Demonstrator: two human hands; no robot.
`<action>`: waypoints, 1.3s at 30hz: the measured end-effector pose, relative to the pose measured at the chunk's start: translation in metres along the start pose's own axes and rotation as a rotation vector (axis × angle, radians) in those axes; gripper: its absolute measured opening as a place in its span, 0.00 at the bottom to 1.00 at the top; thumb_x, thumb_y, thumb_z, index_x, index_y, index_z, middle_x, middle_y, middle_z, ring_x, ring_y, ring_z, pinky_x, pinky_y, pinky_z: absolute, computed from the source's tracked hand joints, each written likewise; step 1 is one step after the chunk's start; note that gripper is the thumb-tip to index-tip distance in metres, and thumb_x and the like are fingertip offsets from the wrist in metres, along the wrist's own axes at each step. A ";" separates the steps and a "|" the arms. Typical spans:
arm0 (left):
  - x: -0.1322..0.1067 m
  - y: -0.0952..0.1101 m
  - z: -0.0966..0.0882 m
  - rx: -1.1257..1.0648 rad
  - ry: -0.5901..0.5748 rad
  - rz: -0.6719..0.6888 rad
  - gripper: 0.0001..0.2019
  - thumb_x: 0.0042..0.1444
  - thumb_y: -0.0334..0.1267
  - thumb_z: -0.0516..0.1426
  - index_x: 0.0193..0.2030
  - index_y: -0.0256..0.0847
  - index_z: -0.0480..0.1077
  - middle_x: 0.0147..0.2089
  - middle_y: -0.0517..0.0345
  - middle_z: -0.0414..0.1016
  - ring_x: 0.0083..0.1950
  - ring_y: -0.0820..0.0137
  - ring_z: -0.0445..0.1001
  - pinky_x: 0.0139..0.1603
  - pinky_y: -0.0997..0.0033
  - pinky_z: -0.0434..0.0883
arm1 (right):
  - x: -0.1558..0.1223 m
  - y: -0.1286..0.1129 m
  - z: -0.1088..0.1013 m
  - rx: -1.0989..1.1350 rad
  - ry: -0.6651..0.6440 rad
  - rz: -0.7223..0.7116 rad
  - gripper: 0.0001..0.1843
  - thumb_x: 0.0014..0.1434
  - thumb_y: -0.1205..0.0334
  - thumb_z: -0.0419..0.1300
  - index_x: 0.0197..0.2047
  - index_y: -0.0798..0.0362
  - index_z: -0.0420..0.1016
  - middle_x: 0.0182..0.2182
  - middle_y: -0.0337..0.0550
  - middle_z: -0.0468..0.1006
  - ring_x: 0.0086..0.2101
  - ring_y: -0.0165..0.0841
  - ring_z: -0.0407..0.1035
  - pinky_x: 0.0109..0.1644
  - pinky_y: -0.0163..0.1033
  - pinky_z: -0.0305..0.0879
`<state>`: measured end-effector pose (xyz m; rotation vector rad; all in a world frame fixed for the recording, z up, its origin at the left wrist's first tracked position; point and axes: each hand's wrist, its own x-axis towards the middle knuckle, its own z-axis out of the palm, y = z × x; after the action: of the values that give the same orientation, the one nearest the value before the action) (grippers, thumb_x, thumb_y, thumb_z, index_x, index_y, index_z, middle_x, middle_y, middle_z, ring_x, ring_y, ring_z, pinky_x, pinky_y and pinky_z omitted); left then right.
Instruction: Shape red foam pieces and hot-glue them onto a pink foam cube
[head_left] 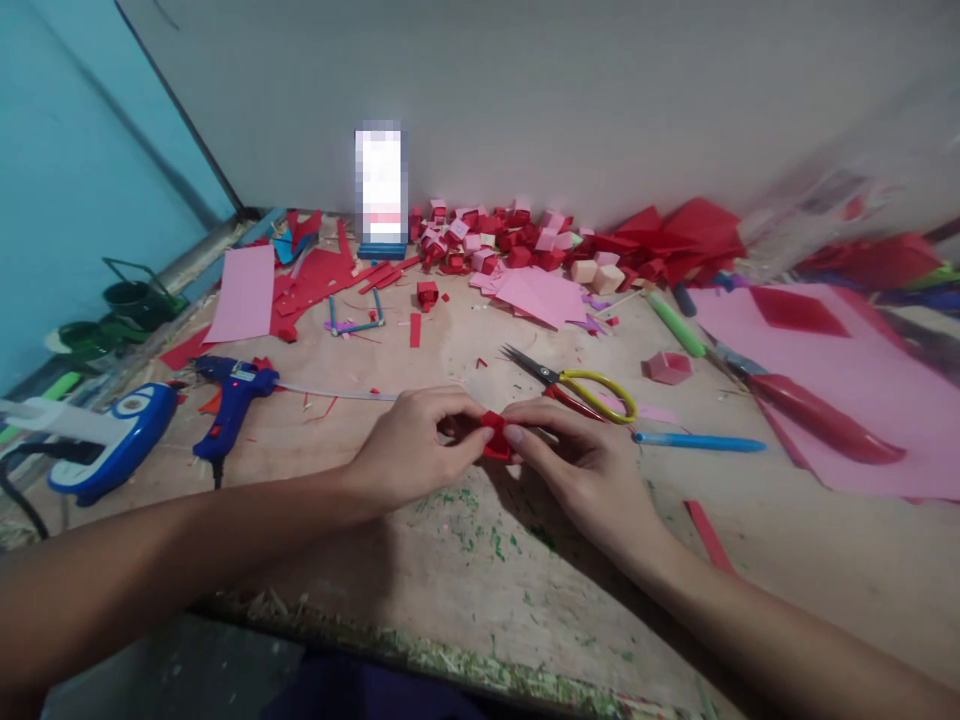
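Observation:
Between my hands, over the middle of the table, is a small folded piece of red paper [496, 440]. My left hand [420, 440] pinches its left side between thumb and fingers. On the other side, my right hand [574, 450] pinches it the same way. The fingers cover part of the paper, so its full shape is hidden. Just beyond my right hand lie scissors [551, 375] with one yellow and one red handle, blades pointing away to the left. A blue pen [701, 442] rests to the right of that hand.
A blue glue gun [236, 395] lies at left beside a blue-and-white device [120, 440]. Small red and pink paper boxes [487, 235] are heaped at the back, near a lit phone [381, 185]. Pink sheets [885, 400], a red-handled knife [825, 415] and a red strip [709, 535] are at right.

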<state>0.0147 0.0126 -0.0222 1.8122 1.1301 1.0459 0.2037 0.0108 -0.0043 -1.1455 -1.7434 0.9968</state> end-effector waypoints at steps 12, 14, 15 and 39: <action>-0.001 -0.004 0.001 0.108 -0.005 0.034 0.03 0.58 0.32 0.62 0.37 0.39 0.79 0.37 0.56 0.81 0.37 0.69 0.77 0.39 0.70 0.73 | 0.001 0.000 0.002 -0.088 0.013 0.033 0.08 0.60 0.59 0.65 0.31 0.48 0.83 0.32 0.44 0.84 0.32 0.37 0.75 0.37 0.40 0.71; -0.001 -0.004 0.002 0.121 0.000 0.024 0.03 0.59 0.33 0.62 0.37 0.39 0.79 0.37 0.57 0.81 0.36 0.69 0.77 0.38 0.70 0.73 | 0.002 -0.001 0.001 -0.105 0.011 0.054 0.08 0.60 0.59 0.65 0.31 0.49 0.83 0.32 0.44 0.84 0.32 0.37 0.75 0.37 0.40 0.71; -0.001 -0.004 0.002 0.120 0.003 0.019 0.03 0.59 0.33 0.62 0.37 0.39 0.79 0.37 0.57 0.81 0.36 0.69 0.77 0.38 0.70 0.73 | 0.002 -0.001 0.001 -0.109 0.006 0.056 0.08 0.60 0.58 0.65 0.31 0.49 0.83 0.32 0.43 0.83 0.32 0.36 0.75 0.37 0.39 0.71; 0.001 -0.002 -0.003 -0.049 -0.002 0.000 0.05 0.63 0.32 0.62 0.38 0.38 0.81 0.37 0.55 0.82 0.39 0.68 0.78 0.42 0.68 0.73 | 0.000 0.006 0.000 0.030 0.003 0.046 0.05 0.61 0.63 0.66 0.33 0.51 0.83 0.31 0.41 0.84 0.33 0.33 0.75 0.39 0.38 0.70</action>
<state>0.0120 0.0144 -0.0229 1.7744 1.0937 1.0633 0.2059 0.0128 -0.0100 -1.1717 -1.7016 1.0449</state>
